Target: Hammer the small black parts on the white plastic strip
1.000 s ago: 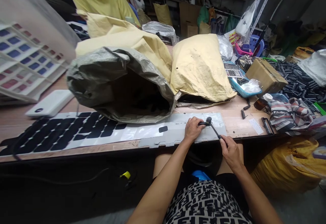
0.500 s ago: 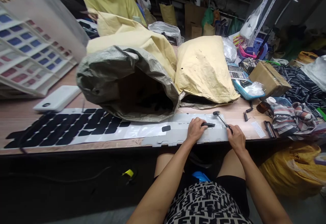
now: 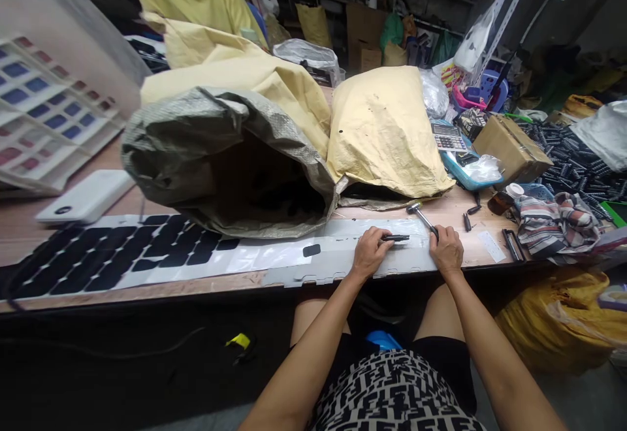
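Note:
My left hand (image 3: pixel 369 251) rests on a grey sheet (image 3: pixel 337 255) at the table's front edge. Its fingers are closed on a slim black piece (image 3: pixel 399 238) that points to the right; I cannot make out its exact kind. Just right of it, my right hand (image 3: pixel 447 251) is wrapped round the handle of a small hammer (image 3: pixel 422 215). The hammer's metal head is up and to the left of that hand, beyond the black piece and apart from it. A single dark rounded patch (image 3: pixel 311 250) lies on the sheet left of my hands.
An open sack (image 3: pixel 181 150) with dark contents and a full sack (image 3: pixel 386 130) stand behind the sheet. Rows of black pads (image 3: pixel 102 255) lie left. A striped cloth (image 3: pixel 543 222), a cardboard box (image 3: pixel 514 147) and a black part heap are right. A person in yellow (image 3: pixel 196 6) is opposite.
My right hand and the hammer have shifted slightly away from me, the head farther out over the table. My left hand still grips the black piece. The whole view has turned a little right.

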